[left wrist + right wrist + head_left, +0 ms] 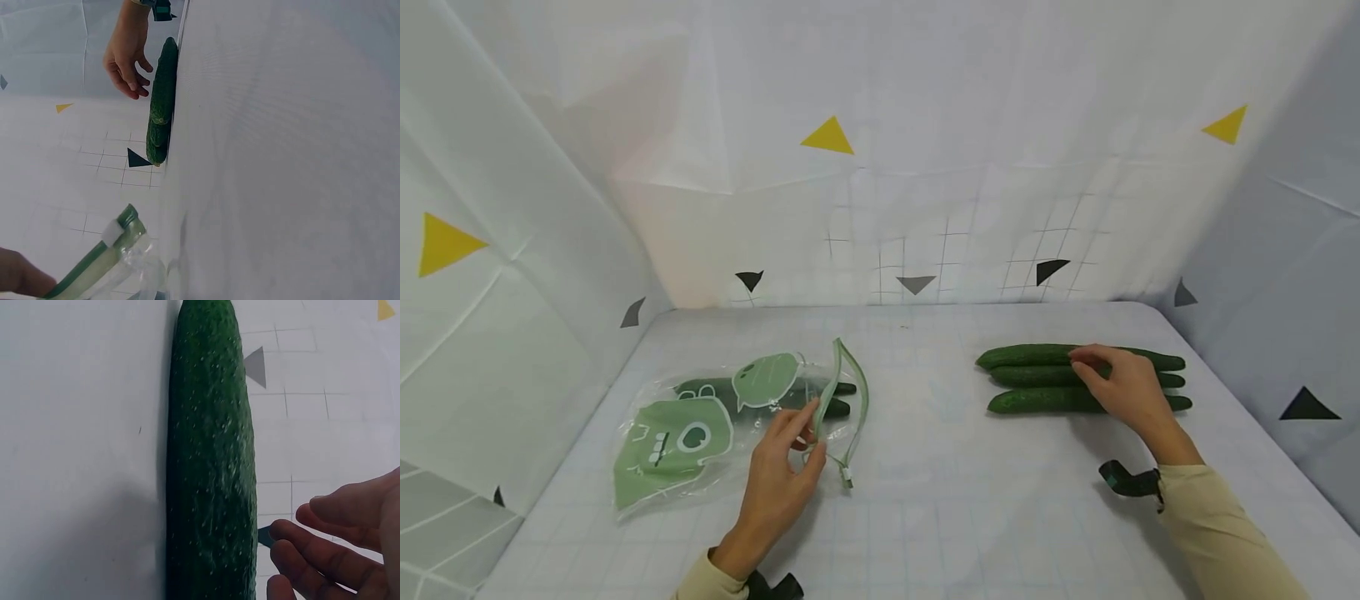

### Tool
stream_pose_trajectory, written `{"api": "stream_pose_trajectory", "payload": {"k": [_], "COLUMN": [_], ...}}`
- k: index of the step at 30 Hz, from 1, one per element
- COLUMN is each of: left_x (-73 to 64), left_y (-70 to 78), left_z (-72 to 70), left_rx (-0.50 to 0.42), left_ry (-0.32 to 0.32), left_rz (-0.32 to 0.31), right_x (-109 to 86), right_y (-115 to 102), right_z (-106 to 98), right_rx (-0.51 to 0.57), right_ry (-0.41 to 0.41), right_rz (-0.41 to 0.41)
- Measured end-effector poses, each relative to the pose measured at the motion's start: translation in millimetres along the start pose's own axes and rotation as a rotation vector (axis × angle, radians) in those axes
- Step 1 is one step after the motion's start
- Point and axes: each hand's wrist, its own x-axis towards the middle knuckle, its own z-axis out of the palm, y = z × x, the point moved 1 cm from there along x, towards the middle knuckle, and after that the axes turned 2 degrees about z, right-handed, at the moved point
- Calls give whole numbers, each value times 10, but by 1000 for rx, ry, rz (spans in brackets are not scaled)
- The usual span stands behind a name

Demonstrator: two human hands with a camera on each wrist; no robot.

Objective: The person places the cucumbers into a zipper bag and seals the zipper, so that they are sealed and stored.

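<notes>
A clear zip bag (673, 446) with a green cartoon print and green-edged mouth lies at the left of the table. Two cucumbers (838, 408) are in it, their dark ends showing near the mouth. My left hand (778, 475) holds the mouth's edge between thumb and fingers; in the left wrist view a finger meets the green zip strip (87, 269). On the right, three cucumbers (1037, 402) lie side by side. Over them hovers my right hand (1120, 387), fingers loosely bent and nothing between them. The right wrist view shows one bumpy cucumber (212, 456) close beside those fingertips.
The white cloth-covered table (925, 517) carries a faint grid. White sheets (925, 83) with yellow, grey and black triangles hang behind it and at both sides. A dark wrist camera (1127, 481) sits at the right sleeve.
</notes>
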Motion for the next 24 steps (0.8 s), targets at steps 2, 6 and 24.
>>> {"api": "stream_pose_trajectory", "payload": {"k": [2,6,24], "left_x": [-10,-27,19], "left_y": [3,7,-11], "left_z": [-3,-12,-6], "left_rx": [0,0,-4], "left_ry": [2,0,18], "left_rz": [3,-1,23], "right_x": [-18,-40,-64], "right_y": [24,71,535], "right_z": [2,-12,-356], "right_rx": [-6,-16,-124], "right_ry": [-5,-6,-223], "right_rz": [-1,-8,-50]}}
